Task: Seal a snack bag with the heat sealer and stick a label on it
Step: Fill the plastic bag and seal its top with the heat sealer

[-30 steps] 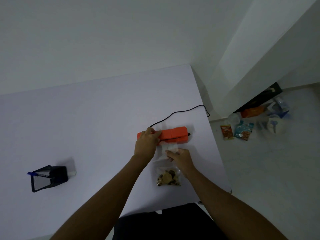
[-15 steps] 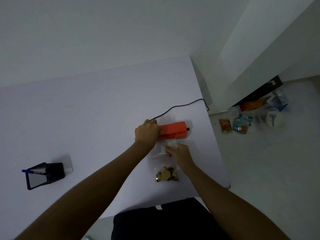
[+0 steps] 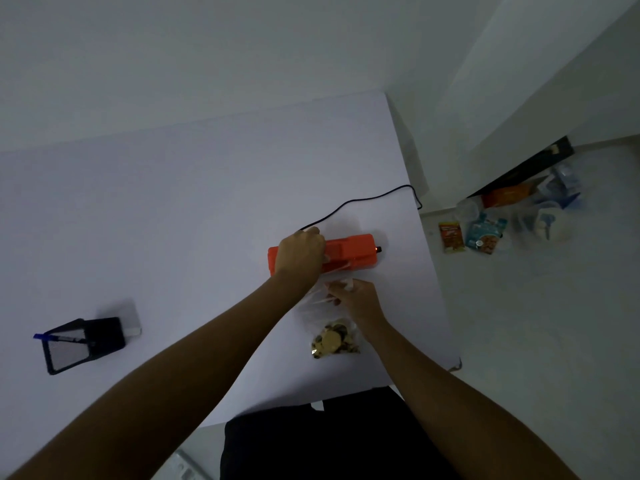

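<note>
Dim room, pale walls. A white table (image 3: 173, 220) fills the middle of the head view, its far edge against the wall.

Surroundings: at the table's left stands a black pen holder (image 3: 86, 344), tilted, with a blue pen (image 3: 57, 337) in it; a small white block (image 3: 133, 323) sits just behind it. A black cord (image 3: 363, 199) runs from the sealer's far side to the table's right edge and drops over it. On the floor to the right lie several snack packets (image 3: 485, 233) and clear containers, well apart from the work area. Nothing stands between the hands and the work.

Task items: the orange heat sealer (image 3: 353, 252) lies lengthwise near the table's right side, a small light glowing at its right end. The snack bag (image 3: 334, 336) is clear, lying flat just in front of the sealer, brown round snacks bunched at its near end, its empty upper part reaching toward the sealer.

Hands: the left hand (image 3: 299, 254) lies over the sealer's left half, fingers curled over its far edge, clamped on it. The right hand (image 3: 356, 297) pinches the bag's upper part close to the sealer's front.
</note>
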`<state>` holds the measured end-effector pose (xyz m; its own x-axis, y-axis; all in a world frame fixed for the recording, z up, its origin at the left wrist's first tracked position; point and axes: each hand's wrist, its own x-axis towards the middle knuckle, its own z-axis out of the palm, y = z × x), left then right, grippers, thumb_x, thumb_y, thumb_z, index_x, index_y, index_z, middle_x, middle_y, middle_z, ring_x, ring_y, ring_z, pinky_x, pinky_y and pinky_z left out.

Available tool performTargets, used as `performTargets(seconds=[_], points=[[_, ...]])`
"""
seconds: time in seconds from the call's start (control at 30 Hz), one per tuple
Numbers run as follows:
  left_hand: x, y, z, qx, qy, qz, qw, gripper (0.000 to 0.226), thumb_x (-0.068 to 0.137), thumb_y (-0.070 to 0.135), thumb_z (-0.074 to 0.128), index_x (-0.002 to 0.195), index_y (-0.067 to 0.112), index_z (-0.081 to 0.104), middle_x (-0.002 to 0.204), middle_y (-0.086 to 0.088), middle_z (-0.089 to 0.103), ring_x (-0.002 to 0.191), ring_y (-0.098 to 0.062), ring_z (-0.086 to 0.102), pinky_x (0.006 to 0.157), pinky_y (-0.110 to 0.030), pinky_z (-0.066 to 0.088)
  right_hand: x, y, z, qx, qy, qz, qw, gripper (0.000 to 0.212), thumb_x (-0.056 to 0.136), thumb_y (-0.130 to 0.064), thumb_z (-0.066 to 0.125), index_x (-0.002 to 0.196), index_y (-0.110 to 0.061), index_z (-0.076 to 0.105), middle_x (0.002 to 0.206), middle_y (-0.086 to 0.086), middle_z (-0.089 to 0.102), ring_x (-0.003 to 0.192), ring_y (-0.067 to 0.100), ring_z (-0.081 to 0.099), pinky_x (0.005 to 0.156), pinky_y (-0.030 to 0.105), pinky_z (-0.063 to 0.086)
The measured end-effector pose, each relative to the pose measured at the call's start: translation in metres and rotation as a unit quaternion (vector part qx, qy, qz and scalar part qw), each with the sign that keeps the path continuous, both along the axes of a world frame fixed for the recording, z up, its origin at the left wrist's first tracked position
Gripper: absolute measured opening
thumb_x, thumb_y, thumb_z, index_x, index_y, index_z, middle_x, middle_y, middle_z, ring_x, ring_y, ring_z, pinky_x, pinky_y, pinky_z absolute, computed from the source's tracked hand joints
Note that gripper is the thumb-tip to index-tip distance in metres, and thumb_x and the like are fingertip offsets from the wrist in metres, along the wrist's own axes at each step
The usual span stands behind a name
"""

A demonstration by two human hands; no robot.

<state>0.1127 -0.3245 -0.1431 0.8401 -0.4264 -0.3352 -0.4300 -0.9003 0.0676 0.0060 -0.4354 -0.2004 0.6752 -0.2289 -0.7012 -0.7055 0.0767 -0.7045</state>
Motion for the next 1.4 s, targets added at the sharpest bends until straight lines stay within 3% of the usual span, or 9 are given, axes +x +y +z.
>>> performTargets(seconds=[0.2,0.5,0.7,0.8,0.9,1.03,1.17,1.3,1.4], points=[[0.000,0.001,-0.001,-0.010,-0.006,0.010,1.000,0.021,0.089,0.026,0.066,0.093,0.006,0.060,0.092,-0.008,0.065,0.083,-0.025,0.066,0.060,-0.031,0.041,0.000,0.001,-0.001,0.002,-0.005,-0.006,1.000,0.012,0.082,-0.012,0.074,0.084,-0.001,0.076,0.065,0.002,0.073,0.058,0.013,0.064,0.063,0.026,0.054],[0.001,0.003,-0.006,-0.025,-0.006,0.015,1.000,0.029,0.087,0.035,0.068,0.091,0.007,0.063,0.092,-0.006,0.065,0.081,-0.023,0.064,0.059,-0.031,0.043,-0.003,0.000,0.002,0.006,-0.005,-0.011,1.000,0.011,0.083,-0.013,0.075,0.078,-0.003,0.075,0.062,0.001,0.072,0.054,0.010,0.064,0.061,0.024,0.052],[-0.001,0.001,-0.002,-0.021,-0.015,0.019,0.999,0.025,0.089,0.029,0.067,0.095,0.005,0.062,0.096,-0.008,0.065,0.087,-0.023,0.062,0.063,-0.032,0.044,-0.007,-0.002,0.003,0.006,-0.012,-0.006,1.000,0.014,0.083,-0.017,0.076,0.072,-0.008,0.073,0.062,-0.001,0.071,0.057,0.011,0.062,0.063,0.023,0.052],[-0.001,0.001,0.001,-0.018,-0.007,0.025,1.000,0.030,0.088,0.032,0.067,0.098,0.004,0.062,0.095,-0.009,0.065,0.089,-0.025,0.063,0.067,-0.034,0.048,-0.008,-0.002,0.005,0.011,-0.015,-0.015,1.000,0.011,0.084,-0.015,0.075,0.075,-0.007,0.074,0.064,0.003,0.071,0.058,0.013,0.062,0.062,0.022,0.052],[0.000,0.001,0.000,-0.018,-0.008,0.021,1.000,0.031,0.086,0.035,0.068,0.094,0.005,0.063,0.093,-0.009,0.066,0.088,-0.024,0.062,0.062,-0.033,0.043,-0.010,-0.001,0.007,0.009,-0.026,-0.018,0.999,0.014,0.083,-0.015,0.075,0.073,-0.006,0.073,0.066,0.007,0.070,0.058,0.013,0.062,0.061,0.020,0.052],[0.006,0.010,-0.004,-0.052,0.038,0.024,0.998,0.032,0.085,0.041,0.066,0.090,0.010,0.068,0.091,-0.007,0.064,0.084,-0.025,0.063,0.063,-0.033,0.046,-0.015,-0.002,0.010,0.010,-0.030,-0.020,0.999,0.020,0.083,-0.019,0.076,0.070,-0.005,0.071,0.066,0.007,0.070,0.060,0.013,0.063,0.064,0.020,0.052],[-0.007,0.021,-0.006,-0.107,0.053,0.007,0.993,0.037,0.082,0.043,0.068,0.104,0.014,0.065,0.103,-0.006,0.060,0.089,-0.026,0.062,0.069,-0.032,0.046,-0.020,-0.002,0.012,0.011,-0.035,-0.020,0.999,0.022,0.083,-0.025,0.076,0.072,-0.005,0.072,0.069,0.007,0.071,0.064,0.012,0.066,0.066,0.021,0.051],[-0.015,0.027,-0.004,-0.139,0.025,0.027,0.990,0.039,0.080,0.037,0.073,0.107,0.014,0.057,0.104,-0.005,0.058,0.089,-0.026,0.061,0.070,-0.036,0.051,-0.025,-0.002,0.014,0.014,-0.037,-0.021,0.999,0.023,0.083,-0.026,0.076,0.074,-0.006,0.072,0.071,0.006,0.072,0.067,0.014,0.067,0.068,0.024,0.052],[-0.015,0.037,0.005,-0.195,0.030,0.058,0.979,0.033,0.080,0.027,0.071,0.108,0.014,0.057,0.103,-0.005,0.057,0.087,-0.026,0.060,0.070,-0.035,0.050,-0.027,-0.002,0.016,0.004,-0.034,-0.020,0.999,0.025,0.084,-0.026,0.076,0.078,-0.002,0.073,0.074,0.009,0.073,0.067,0.012,0.067,0.065,0.019,0.052]])
